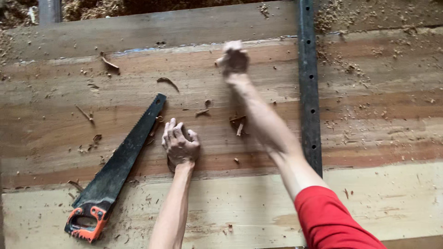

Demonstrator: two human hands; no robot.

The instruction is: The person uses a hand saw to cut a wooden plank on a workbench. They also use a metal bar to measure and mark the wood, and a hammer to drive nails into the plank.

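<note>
A hand saw [121,166] with a dark toothed blade and an orange-and-black handle is laid diagonally on wide wooden planks [74,129], its handle toward the near edge and its tip pointing away. Just beside the saw's blade, on its right, the left hand [180,145] is pressed palm down on the wood, the fingers curled over something dark that is mostly hidden beneath them; what it is cannot be told. Farther from the saw, up and to the right of its tip, the right hand [233,58] is seen blurred and closed into a loose fist; whether anything is held in it cannot be told. A red sleeve [330,219] is worn on that arm. Wood chips [237,123] are scattered between the two hands. Well to the right of the saw, a dark perforated metal strip [308,87] is laid across the planks.
</note>
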